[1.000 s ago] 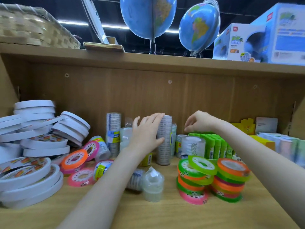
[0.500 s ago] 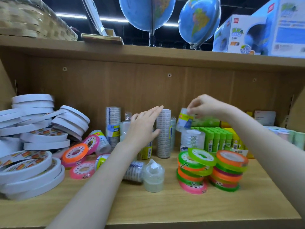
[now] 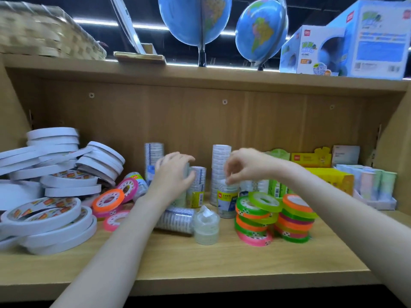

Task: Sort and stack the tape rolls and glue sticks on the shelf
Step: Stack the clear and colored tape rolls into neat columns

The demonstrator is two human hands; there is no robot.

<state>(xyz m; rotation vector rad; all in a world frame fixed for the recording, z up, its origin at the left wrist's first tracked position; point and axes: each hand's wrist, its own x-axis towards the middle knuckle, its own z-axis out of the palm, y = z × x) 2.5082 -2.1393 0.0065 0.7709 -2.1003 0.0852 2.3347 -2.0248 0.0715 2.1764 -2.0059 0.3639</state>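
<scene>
The person is working at a wooden shelf (image 3: 222, 261) full of tape. The left hand (image 3: 172, 176) is reaching in among the clear tape packs (image 3: 196, 186) standing in the middle. Its fingers are curling round the side of one pack, probably to keep it from tipping over, but the hand hides much of that pack, so I cannot tell how tight the grip is.

The right hand (image 3: 244, 166) is hanging just over a short clear roll pack (image 3: 226, 202) with a yellow and blue label. Its fingertips (image 3: 229, 180) are pinched together right at the top of this pack, as if setting it down beside the tall tape stack (image 3: 220, 172).

The colourful rolls (image 3: 273, 216) are sitting in two neat piles on the right. More bright rolls (image 3: 111, 201) are lying loose on the left, next to big white rolls (image 3: 44, 196) that are leaning in a messy heap. The green glue sticks (image 3: 277, 188) are standing behind the colourful piles. One clear pack (image 3: 175, 220) is lying on its side and looks like it needs standing up.
</scene>
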